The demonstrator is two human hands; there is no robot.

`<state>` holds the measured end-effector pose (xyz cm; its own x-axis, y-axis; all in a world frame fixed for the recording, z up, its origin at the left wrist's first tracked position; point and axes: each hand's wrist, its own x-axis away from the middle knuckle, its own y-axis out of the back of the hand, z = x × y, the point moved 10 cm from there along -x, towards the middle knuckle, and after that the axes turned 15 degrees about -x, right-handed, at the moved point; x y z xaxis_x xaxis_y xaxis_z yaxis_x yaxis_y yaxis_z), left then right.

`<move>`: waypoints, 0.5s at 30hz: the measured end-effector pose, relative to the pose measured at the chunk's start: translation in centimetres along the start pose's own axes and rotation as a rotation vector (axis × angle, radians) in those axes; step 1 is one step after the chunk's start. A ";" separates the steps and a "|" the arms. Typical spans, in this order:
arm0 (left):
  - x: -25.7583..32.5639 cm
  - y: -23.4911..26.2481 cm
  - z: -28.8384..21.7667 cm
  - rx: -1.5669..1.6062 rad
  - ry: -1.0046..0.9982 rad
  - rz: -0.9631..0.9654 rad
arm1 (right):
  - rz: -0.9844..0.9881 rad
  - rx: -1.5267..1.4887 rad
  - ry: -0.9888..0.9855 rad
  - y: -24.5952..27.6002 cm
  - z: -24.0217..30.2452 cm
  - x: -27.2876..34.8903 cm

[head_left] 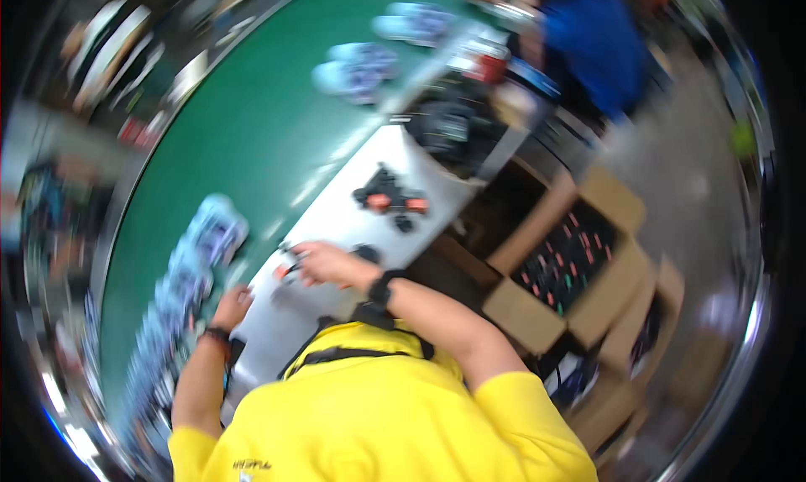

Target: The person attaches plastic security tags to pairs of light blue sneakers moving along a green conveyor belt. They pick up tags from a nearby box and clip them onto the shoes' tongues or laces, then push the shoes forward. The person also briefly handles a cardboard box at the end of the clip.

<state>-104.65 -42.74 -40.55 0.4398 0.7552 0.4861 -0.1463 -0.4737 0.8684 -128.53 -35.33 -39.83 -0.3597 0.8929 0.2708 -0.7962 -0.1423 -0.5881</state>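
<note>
My right hand (323, 264) is over the white work surface (336, 209), its fingers closed on a small black-and-orange part (286, 269) that is blurred and partly covered by the fingers. At the left edge of that surface, my left hand (232, 306) is beside a row of light-blue and lilac moulded pieces (191, 268). Motion blur smears its fingers, and whether it holds anything cannot be made out. Ahead of my right hand lies a loose cluster of black parts with orange ends (384, 198).
A green conveyor belt (227, 117) curves along the left, carrying more light-blue pieces (357, 70) farther up. A black bin (453, 121) stands beyond the white surface. At right, an open cardboard box (525, 314) holds many black, orange-tipped parts. A person in blue (596, 49) is at the far right.
</note>
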 end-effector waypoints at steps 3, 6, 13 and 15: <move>4.1 2.2 2.8 0.217 0.096 -0.120 | -0.083 0.005 -0.208 -4.8 0.5 -1.4; 7.0 1.9 7.5 0.292 0.230 -0.255 | -0.130 0.067 -0.273 -8.9 -0.5 -4.8; 8.0 6.0 14.0 0.323 0.274 -0.577 | -0.165 0.099 -0.297 -15.0 -3.1 -13.5; 6.7 7.6 14.7 0.317 0.242 -0.616 | -0.166 0.097 -0.295 -16.1 -3.8 -15.4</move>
<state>-89.79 -47.90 -32.15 0.1465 0.9884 -0.0412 0.3436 -0.0117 0.9390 -108.25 -45.18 -37.44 -0.3352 0.7476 0.5733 -0.8931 -0.0583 -0.4461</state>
